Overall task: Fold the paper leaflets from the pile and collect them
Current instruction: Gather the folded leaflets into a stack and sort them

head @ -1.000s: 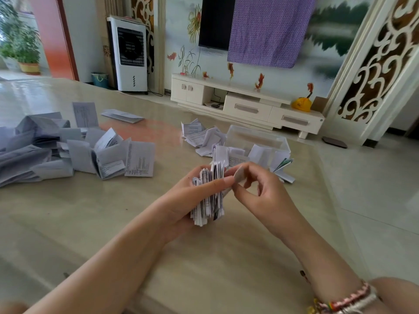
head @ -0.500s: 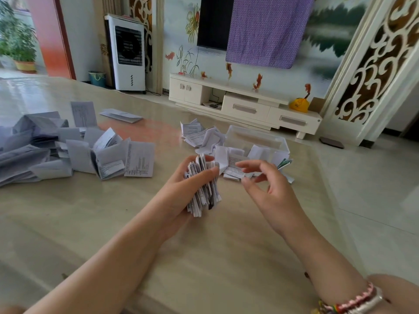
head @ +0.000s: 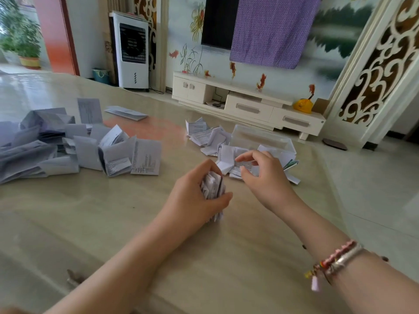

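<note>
My left hand (head: 195,193) is shut on a thick bundle of small folded leaflets (head: 213,185), held on edge just above the table. My right hand (head: 265,175) hovers to its right with fingers apart, fingertips over a loose heap of small folded leaflets (head: 224,152) lying on the table. It holds nothing that I can see. A large pile of bigger, half-folded leaflets (head: 74,146) is spread over the left part of the table. A clear plastic box (head: 263,138) stands behind the small heap.
The beige marble table (head: 113,223) runs to an edge at the right, with tiled floor beyond. One flat leaflet (head: 125,112) lies apart at the back. A white TV cabinet (head: 247,103) and an air cooler (head: 132,51) stand against the far wall.
My right hand let go of the bundle and moved forward and right to the small heap. My left hand closed tighter round the bundle and lowered it.
</note>
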